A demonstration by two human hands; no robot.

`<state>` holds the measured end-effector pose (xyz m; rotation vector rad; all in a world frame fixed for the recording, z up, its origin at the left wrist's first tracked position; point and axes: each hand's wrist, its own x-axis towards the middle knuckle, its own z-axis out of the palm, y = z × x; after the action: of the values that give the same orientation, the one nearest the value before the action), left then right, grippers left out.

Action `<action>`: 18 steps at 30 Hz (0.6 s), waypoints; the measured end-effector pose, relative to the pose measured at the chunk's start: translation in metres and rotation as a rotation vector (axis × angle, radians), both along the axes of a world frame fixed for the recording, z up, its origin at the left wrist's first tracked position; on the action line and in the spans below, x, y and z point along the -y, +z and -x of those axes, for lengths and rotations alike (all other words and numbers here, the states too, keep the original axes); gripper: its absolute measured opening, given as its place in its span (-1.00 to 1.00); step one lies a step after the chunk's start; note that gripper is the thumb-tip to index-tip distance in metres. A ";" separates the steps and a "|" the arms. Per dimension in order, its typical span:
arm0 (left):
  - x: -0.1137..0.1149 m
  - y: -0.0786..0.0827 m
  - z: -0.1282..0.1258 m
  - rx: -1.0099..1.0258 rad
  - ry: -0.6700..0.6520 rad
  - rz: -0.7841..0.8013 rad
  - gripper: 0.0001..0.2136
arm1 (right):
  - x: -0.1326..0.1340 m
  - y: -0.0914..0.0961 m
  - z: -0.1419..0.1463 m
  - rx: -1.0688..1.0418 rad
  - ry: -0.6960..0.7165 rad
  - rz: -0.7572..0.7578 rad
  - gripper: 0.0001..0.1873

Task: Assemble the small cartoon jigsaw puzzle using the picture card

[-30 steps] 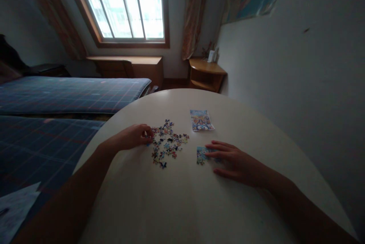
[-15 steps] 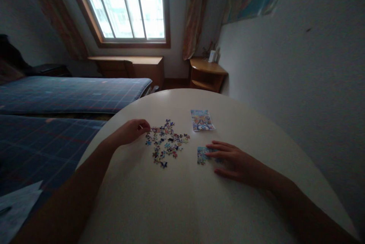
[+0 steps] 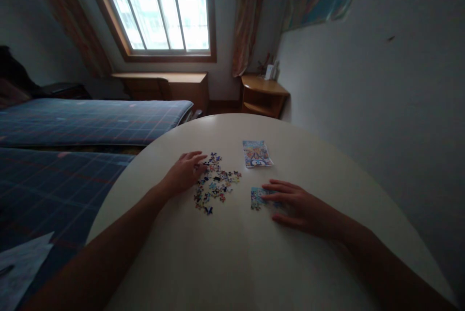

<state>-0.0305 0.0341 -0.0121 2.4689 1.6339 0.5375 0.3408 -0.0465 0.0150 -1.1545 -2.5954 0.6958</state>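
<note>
Loose jigsaw puzzle pieces (image 3: 218,186) lie scattered across the middle of the white round table (image 3: 232,253). Over the left side of this pile is my left hand (image 3: 184,169), its fingers apart; it covers some pieces, and nothing shows gripped in it. My right hand (image 3: 290,202) rests with spread fingers on a joined section of the puzzle (image 3: 256,198), hiding its right part. The uncovered left part is blue-green with a picture on it. Beyond the right hand lies a small printed picture sheet or packet (image 3: 257,154) showing a cartoon figure.
Left of the table stand beds with blue plaid covers (image 3: 94,119). White paper (image 3: 25,262) with a dark pen-like item lies at lower left. A wooden desk (image 3: 181,78) and a corner shelf (image 3: 265,85) stand beyond the table; a wall (image 3: 392,107) runs along the right.
My left hand has moved right, from the pile's left edge to over the pieces, and its pinched fingers have spread. My right hand stays on the joined section.
</note>
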 end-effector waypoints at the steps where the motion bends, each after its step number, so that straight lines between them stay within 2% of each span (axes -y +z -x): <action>1: 0.002 -0.004 -0.004 -0.030 -0.030 0.022 -0.54 | 0.000 0.001 0.000 0.013 -0.002 0.002 -0.49; 4: 0.009 -0.011 -0.013 -0.130 -0.099 0.075 -0.45 | 0.001 0.002 0.001 0.030 -0.002 0.000 -0.49; 8: 0.014 -0.015 -0.019 -0.146 -0.108 0.101 -0.38 | 0.000 0.000 0.000 0.014 -0.002 -0.006 -0.49; 12: 0.008 -0.015 -0.017 -0.067 -0.033 0.041 -0.47 | -0.001 -0.004 -0.002 0.008 0.004 -0.016 -0.48; 18: -0.007 -0.006 0.005 -0.022 0.094 -0.048 -0.68 | -0.001 -0.005 -0.002 -0.023 0.003 -0.007 -0.48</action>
<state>-0.0353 0.0411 -0.0183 2.4494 1.7727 0.5697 0.3427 -0.0452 0.0103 -1.1346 -2.5789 0.6963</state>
